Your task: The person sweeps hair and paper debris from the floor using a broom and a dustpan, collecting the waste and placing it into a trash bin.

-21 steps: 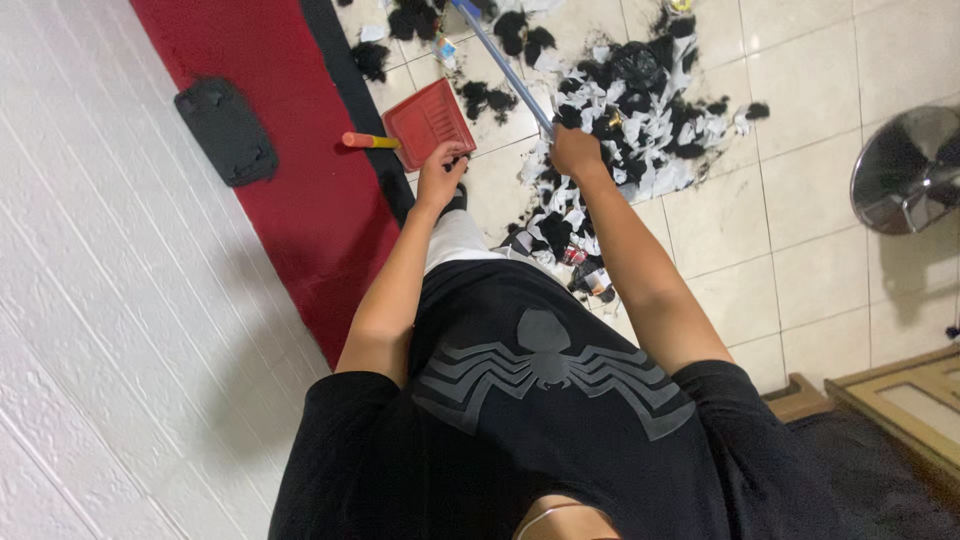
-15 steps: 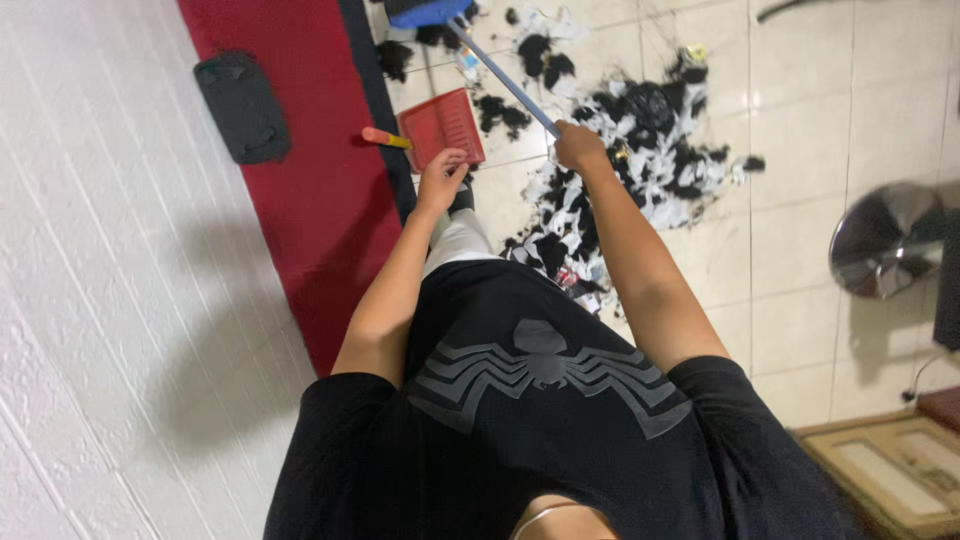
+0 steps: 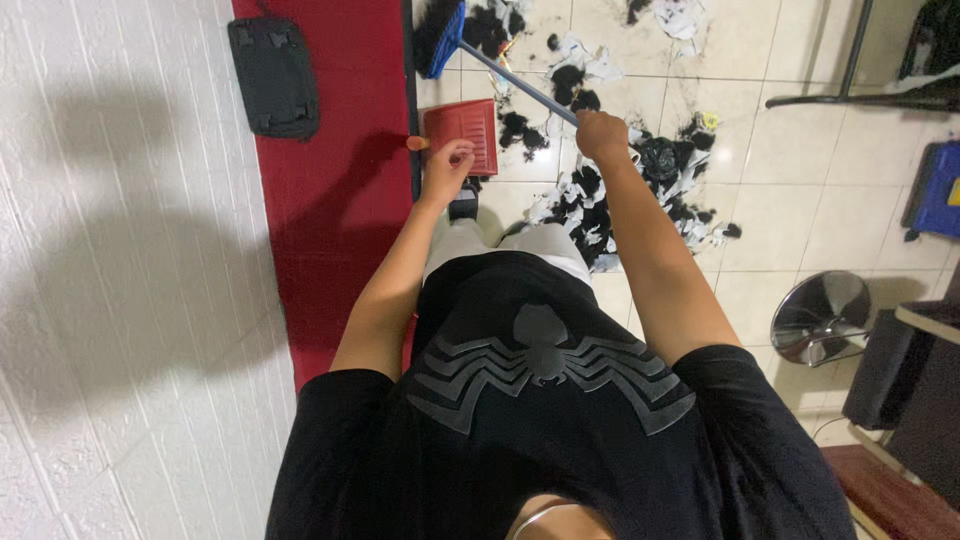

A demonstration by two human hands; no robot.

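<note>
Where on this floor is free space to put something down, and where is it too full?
Bare tiles lie between the hair pile and the chrome chair base. The red mat below the black case is also bare. Crowded: around the dustpan and broom.

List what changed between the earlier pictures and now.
The blue broom head has swung left, away from the hair pile toward the red mat. The right hand still grips the handle, and the left hand still holds the red dustpan.
</note>
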